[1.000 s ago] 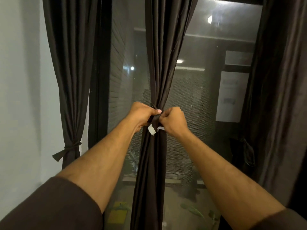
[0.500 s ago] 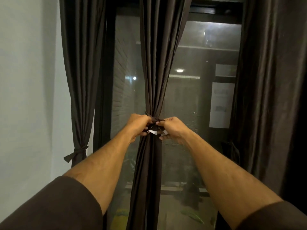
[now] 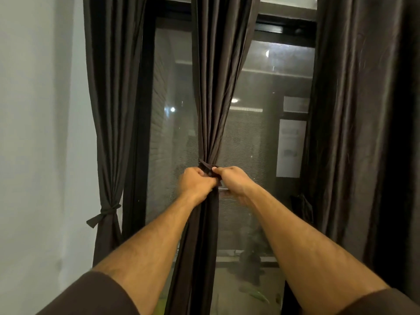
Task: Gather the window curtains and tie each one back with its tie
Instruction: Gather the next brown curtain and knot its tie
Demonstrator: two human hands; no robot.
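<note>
The tie [image 3: 207,165] cinches the middle curtain [image 3: 217,92] at its gathered waist before the window [image 3: 261,137], so the folds stay bunched. Left hand [image 3: 196,183] and right hand [image 3: 234,181] have their fingers pinched on the tie's ends, apparently tightening the knot. The left curtain [image 3: 109,123] hangs already tied.

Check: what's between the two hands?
Head view: the gathered middle curtain and its tie sit between the left hand and right hand; both hands grip the tie at the knot.
</note>
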